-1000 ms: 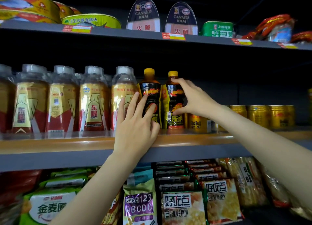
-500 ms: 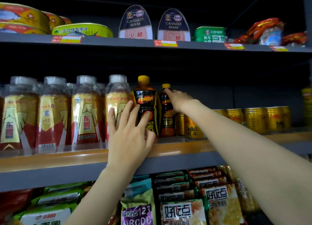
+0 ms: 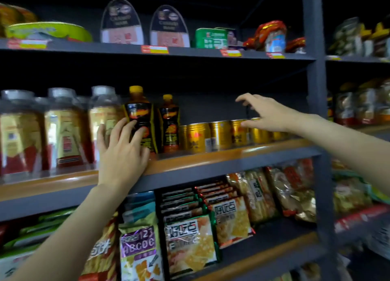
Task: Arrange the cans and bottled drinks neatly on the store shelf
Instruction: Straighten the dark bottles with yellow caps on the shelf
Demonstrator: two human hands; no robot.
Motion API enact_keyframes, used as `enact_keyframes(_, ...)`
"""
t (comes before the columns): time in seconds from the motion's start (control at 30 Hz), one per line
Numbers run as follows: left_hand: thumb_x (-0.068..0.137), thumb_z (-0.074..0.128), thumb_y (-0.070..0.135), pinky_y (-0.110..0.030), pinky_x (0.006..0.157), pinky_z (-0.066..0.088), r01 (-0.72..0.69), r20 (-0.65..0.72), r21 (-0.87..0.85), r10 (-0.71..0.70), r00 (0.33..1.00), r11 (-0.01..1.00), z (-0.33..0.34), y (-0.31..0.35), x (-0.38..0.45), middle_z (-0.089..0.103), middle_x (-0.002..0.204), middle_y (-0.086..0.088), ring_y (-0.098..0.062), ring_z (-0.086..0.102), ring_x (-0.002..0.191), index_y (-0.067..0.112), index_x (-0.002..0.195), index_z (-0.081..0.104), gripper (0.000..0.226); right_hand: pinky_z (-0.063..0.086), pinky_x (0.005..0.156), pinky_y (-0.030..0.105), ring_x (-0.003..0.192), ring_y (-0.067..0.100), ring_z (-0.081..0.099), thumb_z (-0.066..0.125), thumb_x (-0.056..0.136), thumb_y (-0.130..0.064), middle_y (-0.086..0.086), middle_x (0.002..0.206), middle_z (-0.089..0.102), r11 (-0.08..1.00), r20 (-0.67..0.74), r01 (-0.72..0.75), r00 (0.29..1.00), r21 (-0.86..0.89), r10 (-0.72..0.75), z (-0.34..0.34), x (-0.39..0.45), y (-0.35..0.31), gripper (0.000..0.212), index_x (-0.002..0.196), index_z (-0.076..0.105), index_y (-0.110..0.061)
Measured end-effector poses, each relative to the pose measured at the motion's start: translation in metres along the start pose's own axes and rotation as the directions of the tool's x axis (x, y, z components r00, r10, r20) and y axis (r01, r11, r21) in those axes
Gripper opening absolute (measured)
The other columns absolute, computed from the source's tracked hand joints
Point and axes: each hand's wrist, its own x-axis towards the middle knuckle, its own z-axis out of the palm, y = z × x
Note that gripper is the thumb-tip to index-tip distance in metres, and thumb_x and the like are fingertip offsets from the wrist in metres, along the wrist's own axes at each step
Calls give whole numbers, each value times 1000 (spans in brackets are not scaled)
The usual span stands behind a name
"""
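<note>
The right hand has released the rear dark bottle and moved toward 3 o'clock, fingers spread wide over the gold cans on the shelf, while the left hand rests open-fingered against the front dark bottle, indicating the cans are next.

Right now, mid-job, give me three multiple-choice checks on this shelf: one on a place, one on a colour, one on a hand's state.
1. The gold cans stand where?
A. right of the dark bottles
B. on the top shelf
C. among the snack bags

2. What colour are the caps of the two dark bottles?
A. white
B. yellow
C. green

3. What is the right hand doing?
A. gripping a dark bottle
B. holding a can aloft
C. open, reaching over the gold cans

Answers: 1 A, the cans sit beside the bottles on the middle shelf. 2 B, both caps show yellow. 3 C, its fingers are spread and hold nothing.
</note>
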Motion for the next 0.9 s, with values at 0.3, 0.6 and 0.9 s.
enact_keyframes(0.3,90,49,22,-46,112,11,-109,-21,-139,107,994,984,5,150,48,50,135,-14,-31,38,131,9,128,55,40,39,91,33,124,30,45,64,90,-26,14,137,42,977,-115,-210,972,-26,206,-34,-67,127,61,141,32,-14)
enact_keyframes(0.6,95,40,31,-51,112,9,-57,145,-109,72,987,992,91,311,77,28,153,-8,-34,20,140,19,145,33,52,42,97,40,122,31,48,73,83,-29,16,136,45,873,-144,-380,888,305,436,-48,-59,271,71,139,33,-11)
enact_keyframes(0.9,87,20,40,-56,110,11,-4,128,87,-8,992,996,116,329,80,40,145,-20,-44,28,136,11,137,47,65,39,96,43,124,37,44,76,80,-32,18,140,38,825,-222,-375,840,422,495,7,-5,288,98,150,9,-16)
